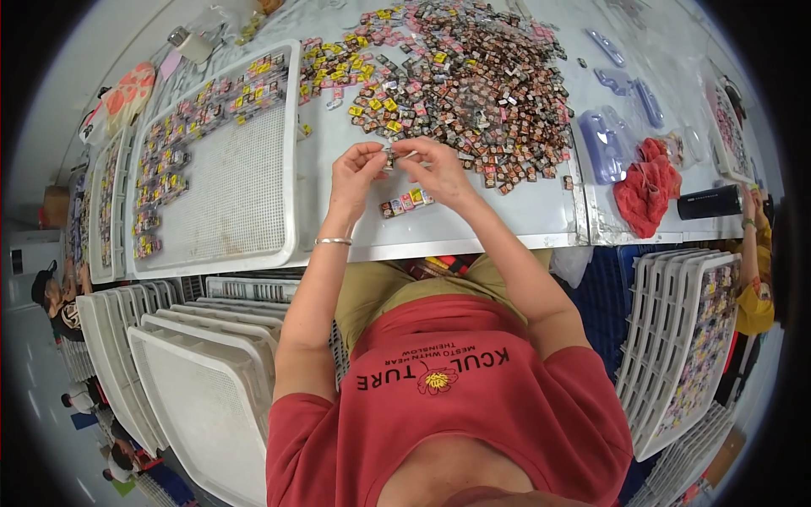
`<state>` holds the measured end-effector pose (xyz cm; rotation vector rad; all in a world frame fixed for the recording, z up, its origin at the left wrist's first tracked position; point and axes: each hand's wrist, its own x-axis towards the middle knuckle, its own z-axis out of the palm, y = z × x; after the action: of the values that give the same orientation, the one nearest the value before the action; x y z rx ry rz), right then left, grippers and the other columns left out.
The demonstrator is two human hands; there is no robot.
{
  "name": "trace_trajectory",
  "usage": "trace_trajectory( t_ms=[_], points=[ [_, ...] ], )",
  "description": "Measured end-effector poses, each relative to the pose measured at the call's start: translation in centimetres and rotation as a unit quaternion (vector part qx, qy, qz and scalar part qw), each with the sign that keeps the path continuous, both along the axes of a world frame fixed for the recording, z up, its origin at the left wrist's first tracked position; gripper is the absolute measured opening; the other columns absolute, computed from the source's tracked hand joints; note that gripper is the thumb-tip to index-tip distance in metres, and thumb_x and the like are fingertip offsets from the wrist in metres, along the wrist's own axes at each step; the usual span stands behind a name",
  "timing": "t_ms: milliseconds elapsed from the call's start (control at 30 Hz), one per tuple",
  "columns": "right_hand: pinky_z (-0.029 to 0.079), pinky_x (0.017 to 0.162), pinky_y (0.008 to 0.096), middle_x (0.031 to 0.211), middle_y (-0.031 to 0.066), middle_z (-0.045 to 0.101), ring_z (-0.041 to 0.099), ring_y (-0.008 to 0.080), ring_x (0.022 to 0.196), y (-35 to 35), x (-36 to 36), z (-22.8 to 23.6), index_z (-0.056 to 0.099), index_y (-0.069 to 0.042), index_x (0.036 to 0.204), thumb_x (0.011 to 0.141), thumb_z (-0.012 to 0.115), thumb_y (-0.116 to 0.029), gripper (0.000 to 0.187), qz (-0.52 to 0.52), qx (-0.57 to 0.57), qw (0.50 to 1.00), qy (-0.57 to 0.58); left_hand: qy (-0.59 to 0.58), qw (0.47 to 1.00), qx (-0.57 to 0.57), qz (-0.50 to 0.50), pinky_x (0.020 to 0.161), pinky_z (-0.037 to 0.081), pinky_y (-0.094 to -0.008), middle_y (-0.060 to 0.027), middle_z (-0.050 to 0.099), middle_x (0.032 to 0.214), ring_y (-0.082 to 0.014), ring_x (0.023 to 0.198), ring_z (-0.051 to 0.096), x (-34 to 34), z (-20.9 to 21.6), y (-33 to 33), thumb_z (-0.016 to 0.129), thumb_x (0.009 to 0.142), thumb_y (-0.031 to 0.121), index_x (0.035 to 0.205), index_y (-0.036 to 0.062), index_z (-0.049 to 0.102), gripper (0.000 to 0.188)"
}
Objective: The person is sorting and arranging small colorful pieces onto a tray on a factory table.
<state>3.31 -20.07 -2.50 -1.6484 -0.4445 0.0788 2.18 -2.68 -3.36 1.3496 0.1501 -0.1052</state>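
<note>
My left hand and my right hand meet over the pale table, both pinching a small square piece between the fingertips. A silver bangle sits on my left wrist. Just below the hands lies a short row of small colourful square pieces. Beyond the hands spreads a big heap of the same tiny squares, dark, pink and yellow. To the left is a white gridded tray with pieces set in rows along its far and left sides.
More white trays stand stacked on edge at lower left and lower right. A red cloth, a black cylinder and clear blue plastic holders lie at right. Other people sit at the far left and right edges.
</note>
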Motion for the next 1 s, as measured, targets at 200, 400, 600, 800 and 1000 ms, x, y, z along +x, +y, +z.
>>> trace_trajectory(
  t_ms=[200,400,600,800,1000],
  points=[
    [0.051,0.061,0.0226,0.094,0.0053,0.061,0.059,0.0086,0.077,0.4,0.2,0.9,0.063,0.000,0.107,0.082,0.061,-0.005,0.026,0.033,0.097,0.987,0.122,0.020,0.991,-0.134,-0.008,0.068,0.052,-0.0255,-0.0054,0.063,0.093,-0.0120,0.081,0.060,-1.0,1.6,-0.3,0.063,0.086,0.008,0.103,0.0014,0.059,0.019],
    [0.048,0.066,0.0212,0.086,0.0021,0.060,0.057,0.0072,0.071,0.2,-0.3,1.2,0.064,0.000,0.105,0.080,0.064,-0.004,0.025,0.030,0.153,0.983,0.101,0.060,0.976,-0.208,-0.038,0.070,0.053,-0.0263,-0.0069,0.062,0.095,-0.0137,0.082,0.060,-1.3,2.3,-1.7,0.062,0.087,0.010,0.100,0.0008,0.060,0.016],
    [0.047,0.065,0.0216,0.083,0.0019,0.059,0.056,0.0082,0.069,-0.6,-0.1,1.8,0.066,0.001,0.095,0.078,0.066,-0.005,0.017,-0.016,0.063,0.998,0.002,0.116,0.966,-0.226,-0.057,0.071,0.053,-0.0268,-0.0047,0.062,0.091,-0.0142,0.080,0.060,-1.4,2.9,-1.9,0.060,0.088,0.009,0.101,0.0020,0.060,0.014],
    [0.047,0.064,0.0221,0.087,0.0047,0.061,0.058,0.0090,0.072,-1.2,0.4,1.2,0.068,-0.003,0.090,0.075,0.069,-0.006,0.015,0.008,0.123,0.992,0.035,0.141,0.919,-0.358,-0.087,0.073,0.055,-0.0281,-0.0055,0.060,0.091,-0.0155,0.078,0.062,-1.6,1.9,-2.2,0.059,0.088,0.006,0.105,0.0024,0.057,0.018],
    [0.048,0.065,0.0286,0.093,0.0046,0.060,0.060,0.0168,0.079,-1.5,-1.3,4.1,0.064,-0.006,0.098,0.074,0.070,-0.012,0.025,-0.023,-0.062,0.988,-0.136,0.138,0.900,-0.412,-0.034,0.079,0.056,-0.0316,-0.0081,0.060,0.094,-0.0179,0.086,0.062,-2.1,1.9,-3.4,0.059,0.087,0.006,0.099,0.0025,0.056,0.012]
  ],
)
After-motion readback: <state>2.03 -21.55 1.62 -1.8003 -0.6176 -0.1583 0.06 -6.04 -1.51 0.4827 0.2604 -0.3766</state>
